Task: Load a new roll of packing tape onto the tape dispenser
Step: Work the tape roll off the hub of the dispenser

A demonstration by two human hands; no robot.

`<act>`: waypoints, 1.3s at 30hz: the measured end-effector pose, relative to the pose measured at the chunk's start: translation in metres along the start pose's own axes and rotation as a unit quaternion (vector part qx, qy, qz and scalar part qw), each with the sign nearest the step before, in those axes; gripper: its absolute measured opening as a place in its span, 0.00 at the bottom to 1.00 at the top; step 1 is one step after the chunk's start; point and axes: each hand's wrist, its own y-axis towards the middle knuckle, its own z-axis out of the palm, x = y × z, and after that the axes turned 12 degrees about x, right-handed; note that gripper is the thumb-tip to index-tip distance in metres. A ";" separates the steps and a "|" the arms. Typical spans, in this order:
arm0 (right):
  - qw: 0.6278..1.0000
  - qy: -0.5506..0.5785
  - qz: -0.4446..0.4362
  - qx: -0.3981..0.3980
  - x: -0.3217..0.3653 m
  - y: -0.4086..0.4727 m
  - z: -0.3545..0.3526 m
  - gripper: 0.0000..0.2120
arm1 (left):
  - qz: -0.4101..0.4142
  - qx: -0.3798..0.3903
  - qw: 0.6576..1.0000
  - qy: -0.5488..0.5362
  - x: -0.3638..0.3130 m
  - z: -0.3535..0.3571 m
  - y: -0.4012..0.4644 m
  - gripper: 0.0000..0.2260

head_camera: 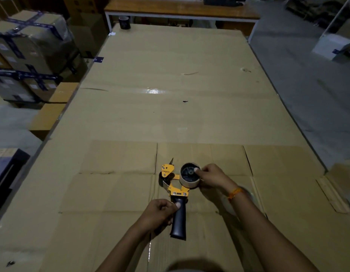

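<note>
Left hand [160, 213] closed on my tape dispenser [175, 190]'s dark handle, right hand [211, 176] pinching the tape roll [190, 176] seated on its hub near the cardboard-covered table [170, 114]'s front edge; roll light, stiff, best held by its rim.

Flattened cardboard sheets [170, 114], taped boxes [29, 48], dark tape roll [124, 22], wooden bench [180, 8]
</note>
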 end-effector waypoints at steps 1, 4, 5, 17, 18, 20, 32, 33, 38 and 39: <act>1.000 0.014 0.011 0.000 0.000 0.004 0.000 0.22 | 0.004 0.003 1.000 0.005 0.001 -0.001 0.001 0.19; 0.997 0.054 0.043 -0.019 0.002 0.012 0.000 0.19 | 0.017 0.002 1.000 0.009 0.004 -0.002 0.003 0.18; 0.997 0.054 0.054 -0.027 0.003 0.013 0.000 0.19 | 0.020 0.001 1.000 0.007 0.005 -0.002 0.004 0.17; 0.994 -0.003 0.110 -0.005 0.022 0.015 -0.009 0.21 | 0.023 -0.011 1.000 -0.014 0.009 0.000 0.010 0.16; 0.994 -0.005 0.111 -0.006 0.022 0.016 -0.010 0.20 | 0.022 -0.014 0.999 -0.020 0.010 0.001 0.010 0.17; 0.994 -0.003 0.113 -0.006 0.024 0.016 -0.012 0.21 | 0.021 -0.017 0.999 -0.026 0.010 0.001 0.010 0.17; 0.991 0.091 0.097 0.018 0.024 0.011 -0.008 0.13 | 0.037 -0.011 0.999 -0.030 0.011 0.004 0.012 0.19; 0.991 0.092 0.097 0.022 0.026 0.010 -0.010 0.12 | 0.037 -0.010 0.999 -0.027 0.011 0.004 0.012 0.19; 0.990 0.093 0.101 0.028 0.029 0.009 -0.013 0.16 | 0.033 -0.011 0.999 -0.014 0.013 0.000 0.013 0.21; 0.991 0.086 0.104 0.028 0.030 0.009 -0.013 0.16 | 0.034 -0.010 0.999 -0.010 0.014 0.000 0.012 0.21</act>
